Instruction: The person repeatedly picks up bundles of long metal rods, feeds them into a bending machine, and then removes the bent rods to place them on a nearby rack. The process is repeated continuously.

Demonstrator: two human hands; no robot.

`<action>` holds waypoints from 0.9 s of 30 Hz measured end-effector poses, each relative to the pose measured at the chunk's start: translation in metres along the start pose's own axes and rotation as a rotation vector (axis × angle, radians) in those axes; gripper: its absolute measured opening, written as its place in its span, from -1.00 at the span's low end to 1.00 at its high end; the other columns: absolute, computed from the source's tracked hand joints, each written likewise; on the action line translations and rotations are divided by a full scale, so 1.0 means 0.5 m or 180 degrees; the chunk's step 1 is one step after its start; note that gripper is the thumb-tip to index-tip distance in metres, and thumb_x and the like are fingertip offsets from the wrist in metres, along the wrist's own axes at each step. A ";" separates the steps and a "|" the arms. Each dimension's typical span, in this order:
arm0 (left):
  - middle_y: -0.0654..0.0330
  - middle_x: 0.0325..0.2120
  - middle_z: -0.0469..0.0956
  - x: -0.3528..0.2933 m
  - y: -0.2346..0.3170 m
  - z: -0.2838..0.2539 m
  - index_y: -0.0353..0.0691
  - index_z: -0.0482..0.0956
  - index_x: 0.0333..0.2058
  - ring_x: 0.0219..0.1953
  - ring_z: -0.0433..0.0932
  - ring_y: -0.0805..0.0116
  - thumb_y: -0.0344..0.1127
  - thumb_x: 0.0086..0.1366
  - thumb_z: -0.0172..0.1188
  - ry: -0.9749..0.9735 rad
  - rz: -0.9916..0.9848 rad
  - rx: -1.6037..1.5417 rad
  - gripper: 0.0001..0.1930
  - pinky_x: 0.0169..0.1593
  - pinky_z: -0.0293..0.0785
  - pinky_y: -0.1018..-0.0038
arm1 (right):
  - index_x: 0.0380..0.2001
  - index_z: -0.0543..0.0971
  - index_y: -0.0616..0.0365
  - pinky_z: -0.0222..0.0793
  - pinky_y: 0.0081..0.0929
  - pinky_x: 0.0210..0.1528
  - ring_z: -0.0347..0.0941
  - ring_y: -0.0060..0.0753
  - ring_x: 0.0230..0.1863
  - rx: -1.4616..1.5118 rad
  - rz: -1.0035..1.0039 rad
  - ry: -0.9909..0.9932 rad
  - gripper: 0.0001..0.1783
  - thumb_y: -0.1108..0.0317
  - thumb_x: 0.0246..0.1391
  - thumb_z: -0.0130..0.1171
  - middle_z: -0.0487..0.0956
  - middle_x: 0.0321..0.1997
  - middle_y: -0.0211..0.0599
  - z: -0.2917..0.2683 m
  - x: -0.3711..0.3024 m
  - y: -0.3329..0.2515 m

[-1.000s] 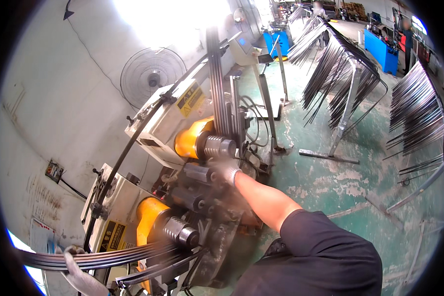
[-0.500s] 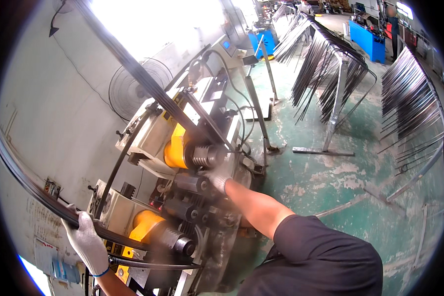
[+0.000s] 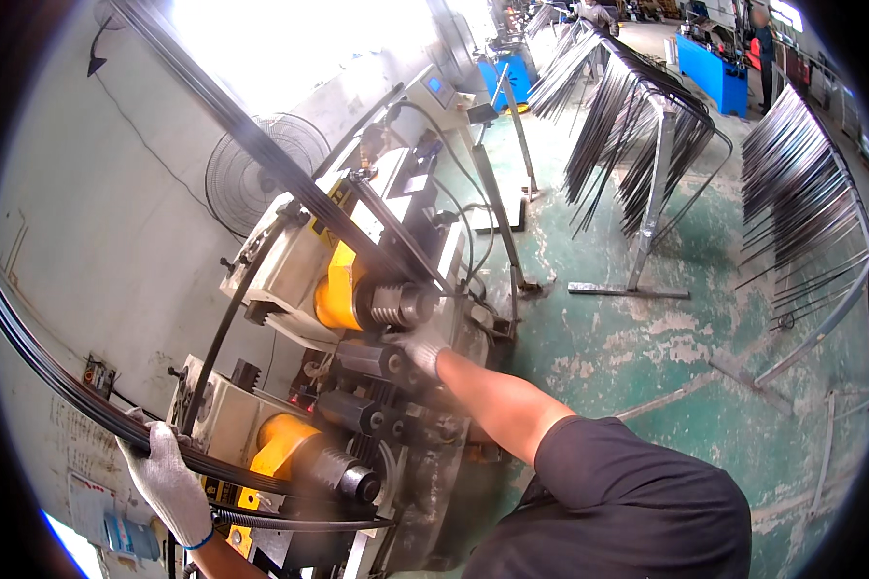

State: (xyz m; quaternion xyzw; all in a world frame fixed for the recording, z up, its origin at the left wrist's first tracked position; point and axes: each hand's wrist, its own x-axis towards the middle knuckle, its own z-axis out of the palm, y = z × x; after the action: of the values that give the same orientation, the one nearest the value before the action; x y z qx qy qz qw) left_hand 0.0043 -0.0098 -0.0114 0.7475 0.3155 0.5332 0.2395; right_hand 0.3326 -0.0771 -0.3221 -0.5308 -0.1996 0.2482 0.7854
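Observation:
In a white knitted glove, my left hand [image 3: 169, 478] is closed around a bundle of long, dark metal rods [image 3: 63, 386] at the lower left. The bundle bends down towards the lower yellow-bodied roller head [image 3: 290, 446]. My right arm reaches forward, and my gloved right hand [image 3: 420, 349] is beside the dark hexagonal block [image 3: 375, 359], just below the upper ridged roller [image 3: 403, 304]. Its fingers are blurred and partly hidden, so their grip does not show. A second rod bundle [image 3: 251, 145] slants from the upper left down to the upper yellow roller head [image 3: 340, 289].
A round fan [image 3: 261, 179] stands by the wall behind the machine. A control box [image 3: 436, 89] with a small screen is beyond it. To the right, metal racks [image 3: 658, 193] carry many hanging dark rods [image 3: 801, 183]. Blue machines [image 3: 710, 75] and two people are farther back.
The whole view has shifted slightly. Both hands keep nearly the same places at the machine and the rod bundle. A far person at the top shows more fully.

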 end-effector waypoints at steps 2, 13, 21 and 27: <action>0.25 -0.26 0.44 0.005 -0.010 -0.006 -0.34 0.42 0.16 -0.26 0.46 0.47 -0.40 0.51 0.05 -0.0084 0.0049 -0.0014 -0.69 -0.09 0.47 0.52 | 0.16 0.58 0.29 0.51 -0.29 0.15 0.60 -0.21 0.09 -0.0090 -0.0189 -0.0042 -0.40 0.38 0.03 0.49 0.69 0.10 -0.09 -0.003 0.007 0.010; 0.18 -0.22 0.48 0.007 -0.008 -0.008 -0.37 0.46 0.07 -0.22 0.46 0.37 -0.36 0.50 0.09 0.0006 0.0043 0.0317 -0.73 -0.02 0.45 0.44 | 0.20 0.57 0.29 0.53 -0.29 0.11 0.61 -0.23 0.06 -0.0111 -0.0107 0.0091 -0.36 0.33 0.05 0.49 0.69 0.11 -0.09 -0.005 -0.004 -0.005; 0.24 -0.30 0.45 0.000 -0.016 -0.021 -0.34 0.44 0.11 -0.29 0.43 0.47 -0.40 0.49 0.10 0.0050 0.0089 0.0138 -0.72 -0.13 0.45 0.51 | 0.22 0.54 0.34 0.49 -0.29 0.20 0.58 -0.19 0.14 -0.0143 0.0093 -0.0038 -0.31 0.33 0.03 0.50 0.66 0.15 -0.06 0.016 -0.010 0.005; 0.25 -0.32 0.47 0.002 0.009 0.012 -0.30 0.45 0.08 -0.33 0.48 0.49 -0.42 0.47 0.12 0.0028 0.0127 -0.0003 -0.74 -0.17 0.50 0.49 | 0.22 0.52 0.36 0.47 -0.30 0.23 0.58 -0.18 0.14 -0.1306 -0.1397 -0.0278 -0.30 0.37 0.01 0.51 0.64 0.19 -0.05 -0.041 0.106 0.168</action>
State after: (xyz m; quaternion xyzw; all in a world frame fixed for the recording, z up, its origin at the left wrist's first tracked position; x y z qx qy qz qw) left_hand 0.0111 -0.0122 -0.0093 0.7512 0.3014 0.5413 0.2279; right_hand 0.3718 -0.0338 -0.4052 -0.6114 -0.3891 0.0497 0.6873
